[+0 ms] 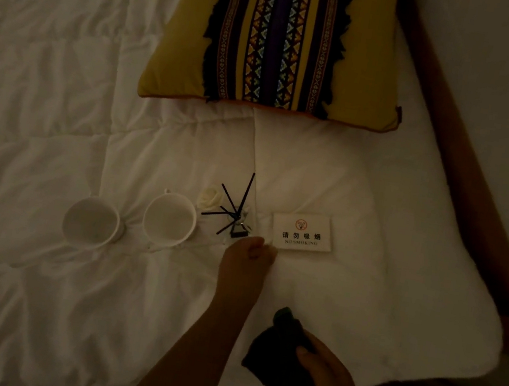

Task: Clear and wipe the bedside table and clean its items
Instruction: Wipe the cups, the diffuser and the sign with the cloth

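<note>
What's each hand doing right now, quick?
Left hand: fingers curled at the sign corner; grip cannot be told.
Right hand: holding the cloth.

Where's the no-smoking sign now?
Head view, right of centre: no-smoking sign lies on the duvet, right of the reed diffuser, left hand at its corner.

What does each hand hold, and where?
Right hand grips a dark cloth at its middle. Left hand seems to pinch the no-smoking sign by its near left corner.
</note>
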{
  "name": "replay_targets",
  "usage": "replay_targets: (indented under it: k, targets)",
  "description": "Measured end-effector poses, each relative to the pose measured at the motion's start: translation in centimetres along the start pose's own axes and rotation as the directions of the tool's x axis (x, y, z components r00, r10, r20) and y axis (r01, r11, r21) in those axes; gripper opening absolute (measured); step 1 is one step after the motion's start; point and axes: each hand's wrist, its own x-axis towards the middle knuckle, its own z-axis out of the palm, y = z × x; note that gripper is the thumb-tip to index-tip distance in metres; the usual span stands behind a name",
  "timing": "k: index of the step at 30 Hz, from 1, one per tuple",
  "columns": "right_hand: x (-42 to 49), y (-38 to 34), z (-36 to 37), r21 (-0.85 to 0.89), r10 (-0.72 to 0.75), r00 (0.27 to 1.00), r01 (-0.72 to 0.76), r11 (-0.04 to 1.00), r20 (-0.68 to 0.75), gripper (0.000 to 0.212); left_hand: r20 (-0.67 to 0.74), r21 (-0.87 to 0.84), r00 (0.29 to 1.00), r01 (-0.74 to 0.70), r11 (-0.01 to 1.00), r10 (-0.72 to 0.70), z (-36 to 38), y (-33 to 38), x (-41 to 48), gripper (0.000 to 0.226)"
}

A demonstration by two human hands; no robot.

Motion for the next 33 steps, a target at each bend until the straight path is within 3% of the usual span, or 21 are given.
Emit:
replay_targets:
  k: [3,7,12,15,20,22,25,28,31,33]
  targets:
    - [0.2,0.1,-0.9,-0.004,-0.011,1.000,0.011,1.000,-0.005,0.039,0.004,-0.093,0.994,0.109,0.990,-0.109,1.8,0.8,1.5,0.027]
    - [0.5,0.1,-2.0,0.010,-0.009,0.997,0.009,1.000,-0.080,0.030,-0.046,0.028,0.998,0.049,0.998,-0.048,3.6,0.8,2.4,0.023]
    - [0.0,-0.1,-1.8,0.166,0.017,0.997,-0.005,0.986,-0.071,0.033,-0.095,-0.091,0.993,0.065,0.994,-0.074,5.1,0.8,1.7,0.030]
    - [-0.3,-0.5,-2.0,0.070,-0.049,0.992,0.057,0.996,-0.112,0.031,-0.093,-0.105,0.990,0.092,0.990,-0.101,4.9,0.9,1.7,0.032]
    - [-2.1,-1.9,-0.6,0.005,-0.143,0.974,0.146,0.989,-0.178,0.034,0.088,-0.251,0.990,0.132,0.959,-0.114,3.2,1.1,0.2,0.022]
    - [-2.9,-2.6,0.5,-0.045,-0.254,0.949,0.250,0.967,-0.187,0.032,0.151,-0.290,0.985,0.130,0.948,-0.089,1.9,0.8,-1.3,0.021]
    - [-3.6,-3.6,2.2,-0.289,-0.493,0.861,0.443,0.849,-0.127,0.029,0.245,-0.321,0.964,0.182,0.930,-0.104,-0.3,0.3,-3.7,0.018]
    - [-3.6,-4.2,4.2,-0.595,-0.688,0.722,0.584,0.552,0.071,0.038,0.319,-0.350,0.947,0.152,0.924,-0.035,-3.2,0.2,-6.2,0.020]
    - [-3.0,-4.0,6.4,-0.688,-0.742,0.620,0.656,0.311,0.257,0.045,0.379,-0.391,0.915,0.026,0.920,0.135,-5.7,1.0,-8.6,0.020]
    - [-2.8,-3.3,8.2,-0.692,-0.723,0.598,0.683,0.234,0.346,0.044,0.377,-0.430,0.906,-0.014,0.903,0.193,-7.4,1.6,-9.8,0.021]
